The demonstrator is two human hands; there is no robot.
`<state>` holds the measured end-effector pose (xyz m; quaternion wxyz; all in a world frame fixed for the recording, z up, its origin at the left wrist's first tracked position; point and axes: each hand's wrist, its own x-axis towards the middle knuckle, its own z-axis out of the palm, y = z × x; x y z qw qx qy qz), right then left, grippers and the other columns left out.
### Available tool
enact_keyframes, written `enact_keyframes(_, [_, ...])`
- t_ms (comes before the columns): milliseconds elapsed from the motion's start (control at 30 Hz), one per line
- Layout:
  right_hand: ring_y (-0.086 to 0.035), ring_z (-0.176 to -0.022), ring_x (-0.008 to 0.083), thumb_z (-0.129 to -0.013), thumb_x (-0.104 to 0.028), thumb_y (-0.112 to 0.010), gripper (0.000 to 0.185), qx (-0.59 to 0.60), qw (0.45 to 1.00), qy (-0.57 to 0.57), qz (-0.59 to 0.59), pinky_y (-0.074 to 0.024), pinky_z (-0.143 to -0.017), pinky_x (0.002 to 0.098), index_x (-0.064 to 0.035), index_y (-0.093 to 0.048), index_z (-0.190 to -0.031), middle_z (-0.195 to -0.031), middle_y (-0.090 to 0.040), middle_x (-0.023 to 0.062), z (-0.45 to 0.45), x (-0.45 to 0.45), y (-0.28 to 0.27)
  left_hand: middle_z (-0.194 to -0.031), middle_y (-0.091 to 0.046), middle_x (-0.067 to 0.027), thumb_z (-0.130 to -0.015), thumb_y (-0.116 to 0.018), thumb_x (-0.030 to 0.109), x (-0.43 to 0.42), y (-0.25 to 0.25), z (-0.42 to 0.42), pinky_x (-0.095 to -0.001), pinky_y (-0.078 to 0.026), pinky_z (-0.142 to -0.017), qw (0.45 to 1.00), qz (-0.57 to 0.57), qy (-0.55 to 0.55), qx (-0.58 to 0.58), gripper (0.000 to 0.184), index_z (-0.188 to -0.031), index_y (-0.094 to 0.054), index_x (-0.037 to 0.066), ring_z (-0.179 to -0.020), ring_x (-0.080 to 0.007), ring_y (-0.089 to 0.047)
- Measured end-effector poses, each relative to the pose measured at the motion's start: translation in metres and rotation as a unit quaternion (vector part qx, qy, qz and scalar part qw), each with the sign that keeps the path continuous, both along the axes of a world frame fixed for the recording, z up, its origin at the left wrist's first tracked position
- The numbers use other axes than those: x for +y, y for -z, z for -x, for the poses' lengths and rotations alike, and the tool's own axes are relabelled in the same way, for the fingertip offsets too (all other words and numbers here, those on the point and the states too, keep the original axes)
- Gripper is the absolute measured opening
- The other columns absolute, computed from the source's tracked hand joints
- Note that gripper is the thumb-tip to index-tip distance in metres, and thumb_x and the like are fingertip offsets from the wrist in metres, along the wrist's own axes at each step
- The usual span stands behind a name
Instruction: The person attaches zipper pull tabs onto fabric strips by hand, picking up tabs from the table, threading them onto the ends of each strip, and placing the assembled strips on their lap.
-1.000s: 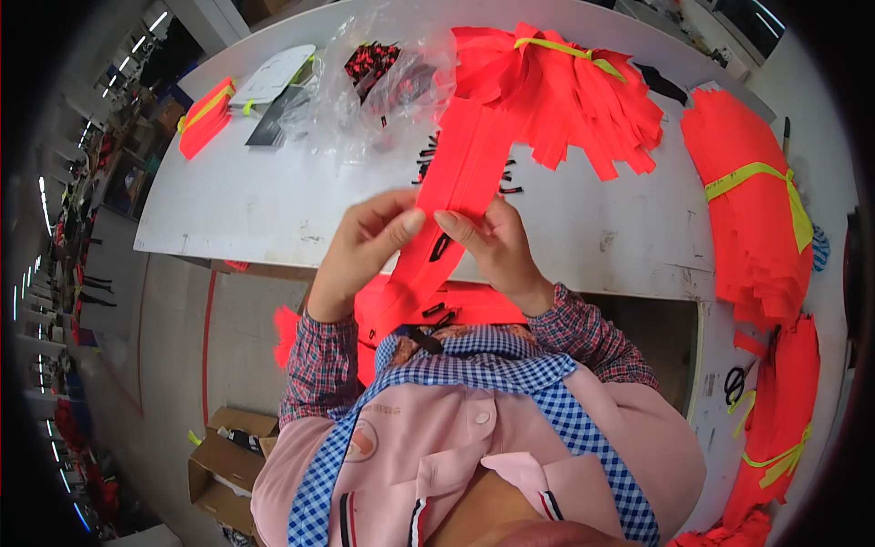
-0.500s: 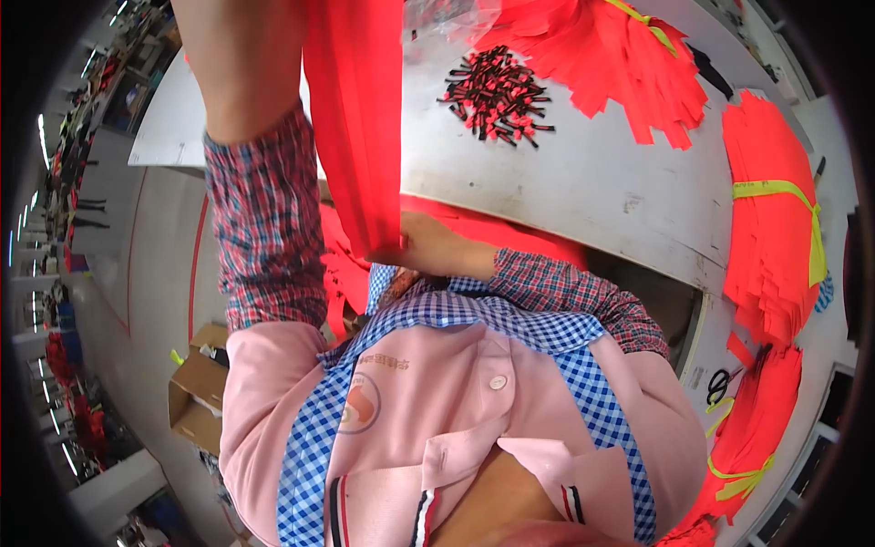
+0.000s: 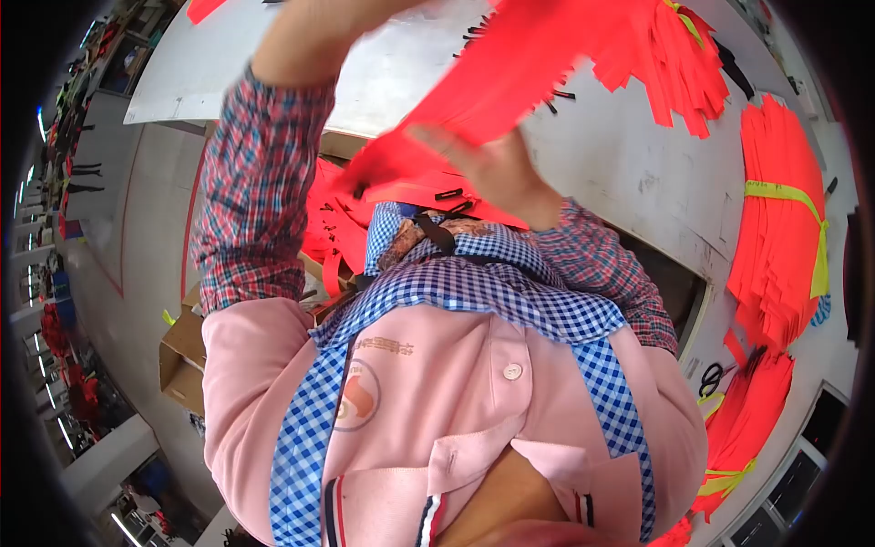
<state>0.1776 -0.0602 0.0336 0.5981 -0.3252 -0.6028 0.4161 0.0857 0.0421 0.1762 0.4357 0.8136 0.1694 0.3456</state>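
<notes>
The fingers of the right hand (image 3: 512, 178) are extended and loose, blurred, pointing toward the left of the frame at the near edge of a red zipper strip (image 3: 474, 96); whether they touch it, the blur hides. The left hand (image 3: 333, 25) meets the top edge of the frame, its fingers mostly cut off, so I cannot tell whether they grip anything.

The strip slants across the upper middle, from just left of centre up toward the upper right. It looks light, soft and floppy, likely to droop or twist unless held taut; judging by its shape, a pinch near each end, flat across the width, would suit it best.

The left forearm rises steeply in its checked sleeve (image 3: 260, 182) at upper left; the right forearm reaches inward from the right, low over the lap, the wrist roughly level.

Beyond, more red strips with black pulls (image 3: 449, 194) lie at the lap near centre, a ribbon-tied red bundle (image 3: 670, 77) sits on the white table (image 3: 647, 196) at upper right, and another tied bundle (image 3: 775, 242) lies at far right.
</notes>
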Motion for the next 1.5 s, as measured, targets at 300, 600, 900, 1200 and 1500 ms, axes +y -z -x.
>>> enact_keyframes(300, [-0.061, -0.101, 0.0192, -0.092, -0.009, -0.057, 0.023, 0.217, 0.936, 0.276, -0.007, -0.0498, -0.087, 0.035, -0.0027, -0.057, -0.115, -0.111, -0.061, 0.0073, -0.103, -0.056, 0.01, -0.083, -0.069, -0.0008, -0.086, -0.07, 0.018, -0.028, 0.099, 0.057, -0.0229, -0.049, -0.067, 0.924, 0.248, 0.13, 0.259, 0.027, -0.105, -0.067, -0.002, -0.075, -0.0056, -0.059])
enact_keyframes(600, [-0.058, -0.059, 0.0086, -0.093, -0.028, -0.06, 0.021, 0.201, 0.784, 0.284, 0.514, -0.045, -0.048, 0.0226, -0.0083, -0.061, -0.1, -0.077, -0.062, -0.0009, -0.149, -0.178, 0.13, -0.087, -0.065, -0.018, -0.073, -0.075, 0.029, -0.02, 0.251, 0.07, -0.0407, -0.05, -0.074, 0.843, -0.059, 0.154, 0.512, 0.039, -0.096, -0.065, -0.001, -0.082, -0.0351, -0.062])
enact_keyframes(900, [-0.056, -0.054, 0.0088, -0.09, -0.035, -0.063, 0.033, -0.324, 0.766, 0.141, 0.537, -0.0436, -0.045, 0.023, -0.0018, -0.063, -0.096, -0.073, -0.063, 0.0028, -0.18, -0.137, 0.074, -0.092, -0.064, -0.0159, -0.081, -0.067, 0.022, -0.011, 0.225, 0.018, -0.0438, -0.049, -0.078, 0.922, -0.145, 0.028, 0.358, 0.028, -0.101, -0.064, 0.002, -0.09, -0.0349, -0.06])
enact_keyframes(1200, [-0.044, -0.064, 0.0076, -0.092, -0.036, -0.06, 0.023, 0.391, 0.754, 0.215, 0.483, -0.035, -0.05, 0.0219, -0.0147, -0.057, -0.1, -0.083, -0.055, -0.0042, -0.191, -0.128, 0.115, -0.111, -0.057, -0.0119, -0.078, -0.064, 0.013, -0.067, 0.271, 0.012, -0.0372, -0.048, -0.089, 0.908, -0.216, 0.154, 0.324, 0.043, -0.12, -0.058, 0.006, -0.104, -0.0302, -0.053])
enact_keyframes(1500, [-0.043, -0.045, 0.0086, -0.092, -0.03, -0.058, 0.023, 0.26, 0.757, 0.393, 0.453, -0.0318, -0.039, 0.0258, -0.0094, -0.057, -0.081, -0.06, -0.049, -0.0032, -0.197, -0.209, 0.14, -0.11, -0.056, -0.0087, -0.076, -0.057, 0.003, -0.065, 0.266, 0.024, -0.0382, -0.049, -0.083, 0.899, -0.152, 0.18, 0.37, 0.035, -0.11, -0.063, 0.008, -0.099, -0.0295, -0.054])
